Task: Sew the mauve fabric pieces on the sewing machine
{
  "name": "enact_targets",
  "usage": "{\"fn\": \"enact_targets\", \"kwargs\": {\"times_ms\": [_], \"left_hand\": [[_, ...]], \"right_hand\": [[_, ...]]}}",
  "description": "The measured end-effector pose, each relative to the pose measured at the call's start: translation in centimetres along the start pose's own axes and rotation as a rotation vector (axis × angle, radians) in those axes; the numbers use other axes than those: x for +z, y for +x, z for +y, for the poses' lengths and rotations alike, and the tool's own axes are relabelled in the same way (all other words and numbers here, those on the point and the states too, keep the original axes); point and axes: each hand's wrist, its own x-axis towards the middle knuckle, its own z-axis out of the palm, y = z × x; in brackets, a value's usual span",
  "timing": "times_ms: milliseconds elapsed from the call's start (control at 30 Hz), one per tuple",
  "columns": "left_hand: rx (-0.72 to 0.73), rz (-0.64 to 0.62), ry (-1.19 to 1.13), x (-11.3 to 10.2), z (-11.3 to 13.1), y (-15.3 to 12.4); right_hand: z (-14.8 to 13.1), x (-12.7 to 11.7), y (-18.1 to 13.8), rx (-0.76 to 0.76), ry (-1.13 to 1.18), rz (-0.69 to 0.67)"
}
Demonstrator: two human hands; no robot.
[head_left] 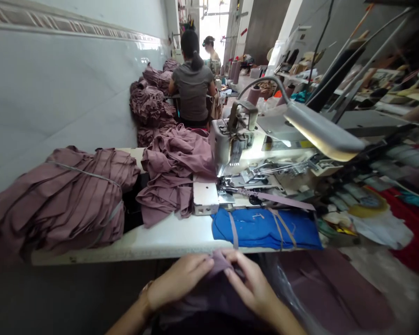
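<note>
Between my two hands, just below the table's front edge, is a piece of mauve fabric [219, 263]. My left hand [181, 279] pinches its upper edge between thumb and fingers. On the other side, my right hand [247, 281] grips the same edge, thumb in front. The rest of the fabric hangs down into shadow over my lap. Beyond my hands stands a sewing machine [235, 139] with a mauve strip [282, 200] lying across its bed. A blue folded cloth [265, 228] with thin bands on it lies at the table's front edge.
A tied bundle of mauve pieces [77, 195] sits on the left, beside a loose mauve heap [178, 158]. A lamp [323, 130] overhangs the machine. More mauve fabric [335, 288] lies low on the right. Two people sit farther back, one in a grey shirt [193, 90].
</note>
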Motion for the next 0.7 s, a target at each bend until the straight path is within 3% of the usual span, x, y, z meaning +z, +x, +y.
{"fn": "enact_targets", "kwargs": {"times_ms": [133,267,333,433,500,700], "left_hand": [[-0.097,-0.022,-0.421,-0.4,1.4,2.4],[0.013,0.158,-0.585,-1.6,3.3,5.2],[0.079,0.250,-0.500,-2.3,4.0,6.2],[0.174,0.323,-0.364,-3.4,4.4,7.6],[0.251,0.356,-0.284,-4.0,4.3,8.4],[0.464,0.679,0.330,-4.4,2.9,10.1]], "right_hand": [[-1.0,-0.7,3.6,-0.136,-0.031,0.153],[-0.4,-0.1,5.1,-0.013,0.092,0.362],[0.3,0.2,5.1,0.136,0.251,0.408],[1.0,0.1,5.2,0.307,0.461,0.184],[0.9,0.0,5.7,0.318,0.591,0.060],[0.6,0.0,8.9,0.245,0.751,0.238]]}}
